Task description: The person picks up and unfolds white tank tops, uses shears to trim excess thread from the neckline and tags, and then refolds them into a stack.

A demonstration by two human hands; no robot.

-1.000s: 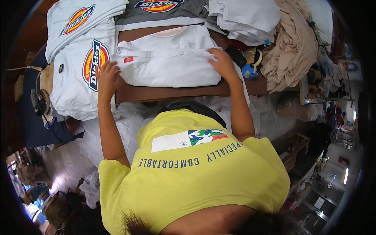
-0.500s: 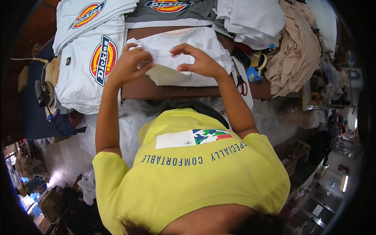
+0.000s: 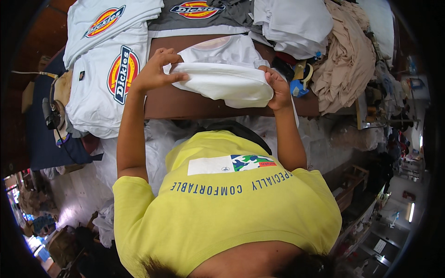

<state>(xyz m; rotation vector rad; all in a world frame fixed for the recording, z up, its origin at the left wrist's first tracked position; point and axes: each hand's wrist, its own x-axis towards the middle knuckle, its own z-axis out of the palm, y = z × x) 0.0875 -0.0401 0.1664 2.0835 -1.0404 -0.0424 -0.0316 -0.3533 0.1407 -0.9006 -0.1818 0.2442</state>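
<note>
A white T-shirt (image 3: 222, 85), partly folded, is stretched between my hands above the brown tabletop (image 3: 185, 107). Its near part is raised into a band, and a pale neckline area lies at the far side. My left hand (image 3: 160, 70) pinches the left end of the fold between thumb and fingers. At the other end, my right hand (image 3: 279, 92) grips the fabric with its thumb on top and fingers curled around it. A white T-shirt with a big red, yellow and blue print (image 3: 92, 106) lies just left of my left hand.
More printed white shirts (image 3: 139, 16) are stacked at the far left, beside a dark grey printed shirt (image 3: 238, 17). White folded cloth (image 3: 294, 28) and a beige fabric heap (image 3: 345, 69) lie at the right. A blue tape roll (image 3: 300, 88) sits near my right hand.
Both hands have taken hold of the white T-shirt's fold and lifted it. My right hand moved right and nearer to me; the scissors beside it are now hidden.
</note>
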